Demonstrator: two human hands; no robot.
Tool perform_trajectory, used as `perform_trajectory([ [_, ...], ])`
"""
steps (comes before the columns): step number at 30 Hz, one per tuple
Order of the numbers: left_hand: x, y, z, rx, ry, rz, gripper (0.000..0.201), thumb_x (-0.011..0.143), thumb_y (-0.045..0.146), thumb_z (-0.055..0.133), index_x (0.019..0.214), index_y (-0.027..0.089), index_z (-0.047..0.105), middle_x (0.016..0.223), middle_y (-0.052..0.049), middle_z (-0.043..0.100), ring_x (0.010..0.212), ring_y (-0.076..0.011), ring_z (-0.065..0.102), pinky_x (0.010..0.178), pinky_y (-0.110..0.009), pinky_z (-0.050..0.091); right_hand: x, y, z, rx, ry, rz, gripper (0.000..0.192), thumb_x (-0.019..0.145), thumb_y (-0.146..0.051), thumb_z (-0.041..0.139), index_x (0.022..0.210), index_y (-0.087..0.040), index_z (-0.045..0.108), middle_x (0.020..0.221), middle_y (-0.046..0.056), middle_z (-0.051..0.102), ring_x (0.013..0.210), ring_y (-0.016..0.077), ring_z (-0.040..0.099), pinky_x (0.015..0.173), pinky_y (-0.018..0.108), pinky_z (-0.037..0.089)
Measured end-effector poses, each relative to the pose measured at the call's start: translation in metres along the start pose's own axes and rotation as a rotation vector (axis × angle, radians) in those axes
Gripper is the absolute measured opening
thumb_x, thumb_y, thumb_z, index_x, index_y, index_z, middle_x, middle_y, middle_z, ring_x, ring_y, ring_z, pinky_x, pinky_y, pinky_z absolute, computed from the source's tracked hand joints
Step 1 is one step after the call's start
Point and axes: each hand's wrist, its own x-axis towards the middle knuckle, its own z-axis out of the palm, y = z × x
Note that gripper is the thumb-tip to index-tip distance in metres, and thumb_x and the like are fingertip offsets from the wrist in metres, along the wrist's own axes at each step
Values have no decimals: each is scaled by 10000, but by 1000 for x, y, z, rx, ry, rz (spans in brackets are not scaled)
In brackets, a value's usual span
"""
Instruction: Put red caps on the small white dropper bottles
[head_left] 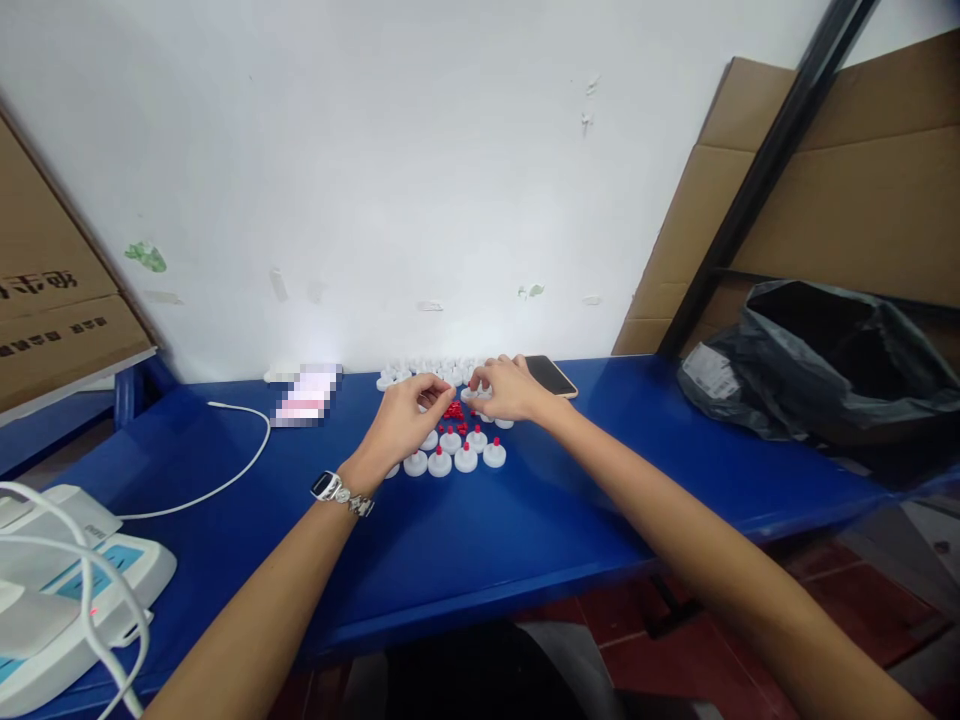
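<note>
Against a white wall, a blue table (465,540) is seen from above, with both bare hands stretched out over its far edge. A small heap of red pieces (453,410) lies between the hands, and the left hand (405,418), with a watch (341,492) worn on its wrist, is held just beside it, thumb and forefinger pinched narrowly together at the heap; what sits between the tips is too small to tell. The right hand (508,387) is curled over white caps (457,458), its fingertips drawn close; whether anything is held cannot be told. Rows of these caps, several topped with red, are set out near the hands. A phone (551,376) is laid just beyond the right hand. A black bag (817,360) is slumped at the right, a white cable (225,470) trails at the left.
</note>
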Motion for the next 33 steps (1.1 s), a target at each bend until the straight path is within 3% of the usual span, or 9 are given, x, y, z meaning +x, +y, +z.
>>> perform_trajectory([
  [2, 0, 2, 1, 15, 2, 13, 250, 907, 393, 571, 878, 180, 700, 862, -37, 738, 778, -180, 666, 773, -303, 516, -6, -4, -4, -56, -64, -48, 287, 765, -409, 667, 945, -193, 727, 1034, 128, 703, 992, 295, 609, 891, 407, 354],
  [5, 0, 3, 3, 40, 2, 13, 244, 901, 388, 580, 872, 181, 705, 870, -37, 739, 772, -180, 656, 776, -308, 511, -5, -8, -5, -74, -146, -44, 209, 722, -248, 673, 914, -196, 739, 934, 108, 730, 871, 266, 648, 786, 347, 391],
  [8, -1, 3, 2, 45, 3, 16, 244, 900, 392, 584, 873, 183, 708, 866, -34, 740, 768, -178, 654, 776, -303, 513, 0, -7, -4, -39, -123, -16, 259, 702, -155, 648, 938, -197, 745, 898, 99, 738, 830, 253, 659, 704, 314, 395],
  [12, -1, 1, 2, 34, -3, 34, 243, 906, 393, 579, 884, 186, 704, 863, -28, 739, 775, -173, 657, 763, -289, 510, -3, 1, -4, 25, -79, -5, 323, 713, -189, 680, 1031, -189, 738, 942, 106, 734, 813, 237, 660, 654, 295, 395],
  [17, 0, 1, 3, 55, -15, 28, 237, 909, 383, 571, 887, 189, 705, 876, -32, 742, 782, -179, 654, 785, -302, 504, -14, 1, -8, -8, -142, -4, 262, 720, -359, 720, 921, -195, 760, 876, 103, 738, 791, 250, 665, 635, 302, 392],
  [22, -1, -1, 3, 66, -26, 52, 241, 921, 386, 555, 886, 201, 705, 882, -19, 740, 766, -167, 643, 758, -279, 493, -15, -5, -6, 15, -230, 6, 180, 692, -188, 668, 849, -194, 756, 849, 88, 741, 742, 210, 654, 592, 273, 374],
  [28, -1, 1, 1, 74, -30, 44, 245, 920, 391, 560, 894, 200, 710, 873, -18, 740, 771, -167, 641, 763, -268, 490, -14, 1, 0, 115, -12, 0, 118, 745, -228, 621, 827, -177, 689, 816, 73, 708, 718, 184, 611, 601, 265, 359],
  [33, 0, 2, 2, 74, -49, 35, 249, 918, 393, 557, 901, 197, 710, 882, -24, 741, 783, -173, 646, 772, -277, 492, -20, 1, 6, 226, 84, 11, 167, 808, -261, 592, 933, -179, 665, 956, 75, 665, 841, 182, 597, 732, 270, 399],
])
